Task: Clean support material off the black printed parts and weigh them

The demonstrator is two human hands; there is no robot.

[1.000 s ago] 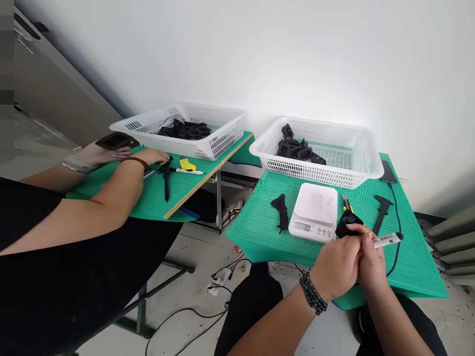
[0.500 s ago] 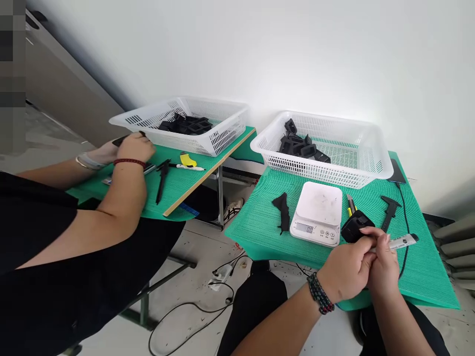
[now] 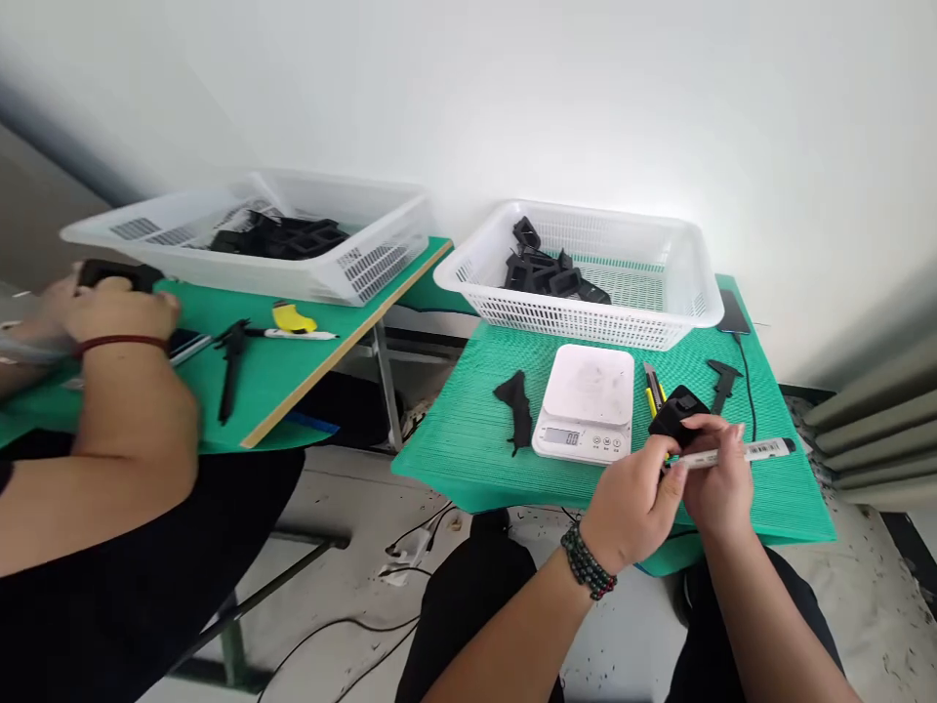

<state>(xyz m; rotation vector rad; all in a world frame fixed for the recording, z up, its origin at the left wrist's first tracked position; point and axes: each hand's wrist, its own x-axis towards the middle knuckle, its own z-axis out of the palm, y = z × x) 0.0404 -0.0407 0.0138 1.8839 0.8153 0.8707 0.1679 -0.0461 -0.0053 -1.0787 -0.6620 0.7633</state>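
Observation:
My left hand (image 3: 633, 503), with a beaded bracelet at the wrist, has its thumb and forefinger pinched together at the near end of a white marker pen (image 3: 767, 449). The pen's shaft passes through my right hand (image 3: 721, 488), whose fingers are closed around it; a black end points right. Just beyond my fingertips is a black plastic part (image 3: 677, 414), touched by a right finger. Which hand bears that part I cannot tell. A yellow utility knife (image 3: 654, 389) lies behind it, and a white digital scale (image 3: 590, 395) stands left of my hands.
A white basket (image 3: 586, 314) of black parts stands behind the scale. Around it lie a black scrap (image 3: 516, 410), a caliper (image 3: 722, 384) and a phone (image 3: 733, 312) with a cable. To the left, a co-worker's hands (image 3: 121, 312) hold a black part at another table (image 3: 278, 391).
The view has swung right, so everything sits further left. My hands have drawn slightly apart, showing more of the pen between them. The co-worker's hands have lifted the black part into plainer sight.

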